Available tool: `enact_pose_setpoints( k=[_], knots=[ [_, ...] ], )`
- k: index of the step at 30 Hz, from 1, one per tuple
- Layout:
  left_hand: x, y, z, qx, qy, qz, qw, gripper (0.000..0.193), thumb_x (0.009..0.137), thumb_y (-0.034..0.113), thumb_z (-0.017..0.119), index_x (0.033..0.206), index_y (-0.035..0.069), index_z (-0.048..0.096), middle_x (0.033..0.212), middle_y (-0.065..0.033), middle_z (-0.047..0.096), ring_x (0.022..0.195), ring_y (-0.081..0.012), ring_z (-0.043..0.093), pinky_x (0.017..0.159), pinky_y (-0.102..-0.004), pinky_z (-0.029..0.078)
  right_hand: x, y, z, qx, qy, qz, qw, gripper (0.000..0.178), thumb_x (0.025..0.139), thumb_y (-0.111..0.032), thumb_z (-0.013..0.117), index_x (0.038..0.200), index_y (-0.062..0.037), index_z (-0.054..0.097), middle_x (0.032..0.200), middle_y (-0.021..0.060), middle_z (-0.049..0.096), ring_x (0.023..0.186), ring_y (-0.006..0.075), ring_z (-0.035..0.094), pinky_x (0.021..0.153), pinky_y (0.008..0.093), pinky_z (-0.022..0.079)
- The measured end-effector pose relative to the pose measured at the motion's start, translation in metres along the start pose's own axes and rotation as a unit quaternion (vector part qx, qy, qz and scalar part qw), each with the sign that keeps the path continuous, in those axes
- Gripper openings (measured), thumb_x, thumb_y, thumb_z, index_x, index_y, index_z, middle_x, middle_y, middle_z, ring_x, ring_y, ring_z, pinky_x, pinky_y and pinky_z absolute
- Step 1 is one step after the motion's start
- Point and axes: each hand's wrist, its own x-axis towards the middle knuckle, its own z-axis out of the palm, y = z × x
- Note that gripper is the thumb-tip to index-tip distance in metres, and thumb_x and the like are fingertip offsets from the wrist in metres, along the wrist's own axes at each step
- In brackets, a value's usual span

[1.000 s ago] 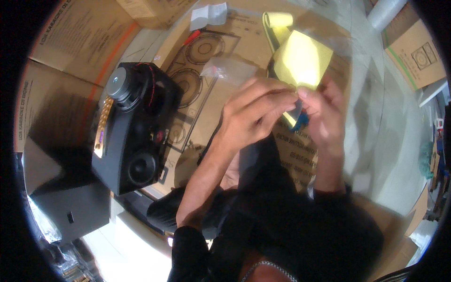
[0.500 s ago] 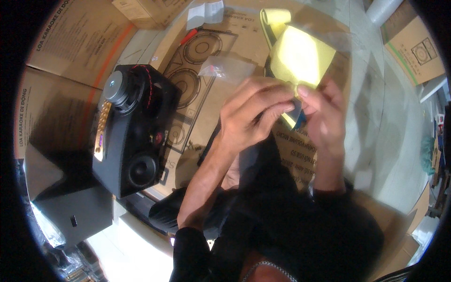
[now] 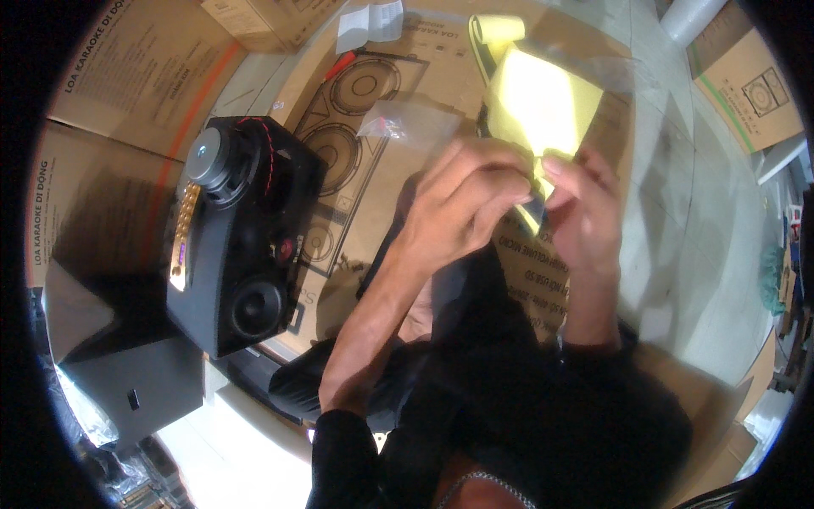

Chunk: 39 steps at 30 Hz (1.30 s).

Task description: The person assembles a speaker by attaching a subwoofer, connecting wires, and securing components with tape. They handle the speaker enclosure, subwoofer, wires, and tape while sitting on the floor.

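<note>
A bright yellow sheet (image 3: 543, 97), dark on its underside, rises from between my hands. Its far end curls into a loose roll (image 3: 498, 32). My left hand (image 3: 458, 199) pinches the narrow lower edge with thumb and fingertips. Close by on the right, my right hand (image 3: 585, 199) grips the same edge between thumb and bent forefinger. A small dark flap with a yellow border hangs below the fingertips. To the left stands a black speaker cabinet (image 3: 199, 297), with a loose round speaker driver (image 3: 208, 161) on it and a red wire alongside.
Beneath my hands lies a flat printed cardboard box (image 3: 398, 165). On it are a clear plastic bag (image 3: 411, 123), a red-handled tool (image 3: 342, 65) and a white paper (image 3: 370, 27). Cartons (image 3: 140, 93) stack at the left, another carton (image 3: 750, 93) stands far right on the tiled floor.
Both hands remain at the sheet's lower edge, their fingertips shifted slightly. The dark flap under them has turned and shows more yellow. The speaker cabinet has not moved.
</note>
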Motion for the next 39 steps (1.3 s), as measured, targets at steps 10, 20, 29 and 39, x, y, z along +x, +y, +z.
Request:
enact_pose_setpoints(
  k=[10, 20, 29, 39],
  knots=[
    [0.03, 0.008, -0.003, -0.038, 0.033, -0.049, 0.998, 0.017, 0.09, 0.006, 0.075, 0.102, 0.005, 0.063, 0.098, -0.0123, 0.07, 0.088, -0.0276, 0.067, 0.079, -0.0345, 0.053, -0.007, -0.022, -0.014, -0.018, -0.036, -0.147, 0.988, 0.064, 0.092, -0.018, 0.069, 0.147, -0.0028, 0.04, 0.097, 0.0138, 0.066, 0.089, 0.0234, 0.066, 0.081, 0.0343, 0.053],
    [0.066, 0.03, -0.004, -0.133, 0.129, -0.113, 0.976, 0.011, 0.095, 0.008, 0.072, 0.1, 0.001, 0.064, 0.098, -0.0101, 0.07, 0.086, -0.019, 0.066, 0.079, -0.031, 0.053, 0.005, -0.034, 0.026, -0.156, 0.116, -0.37, 0.908, 0.057, 0.09, 0.006, 0.072, 0.139, 0.0037, 0.043, 0.095, 0.011, 0.07, 0.087, 0.0114, 0.065, 0.077, 0.0239, 0.051],
    [0.102, 0.024, -0.053, -0.395, 0.075, 0.028, 0.915, 0.019, 0.105, 0.017, 0.057, 0.117, 0.004, 0.052, 0.115, -0.0158, 0.061, 0.106, -0.0295, 0.065, 0.106, -0.051, 0.05, 0.041, -0.075, -0.049, 0.015, 0.246, -0.207, 0.947, 0.046, 0.09, -0.009, 0.074, 0.129, 0.0032, 0.053, 0.099, 0.0052, 0.069, 0.076, 0.0113, 0.061, 0.067, 0.0227, 0.048],
    [0.169, 0.052, -0.103, -0.384, 0.087, 0.096, 0.914, 0.026, 0.09, 0.004, 0.071, 0.111, 0.001, 0.057, 0.1, -0.013, 0.068, 0.089, -0.0207, 0.069, 0.084, -0.0368, 0.055, 0.171, -0.323, -0.239, -0.261, 0.276, -0.266, 0.886, 0.03, 0.097, -0.024, 0.063, 0.118, -0.0037, 0.067, 0.112, 0.006, 0.068, 0.095, 0.018, 0.063, 0.088, 0.036, 0.051]
  ],
)
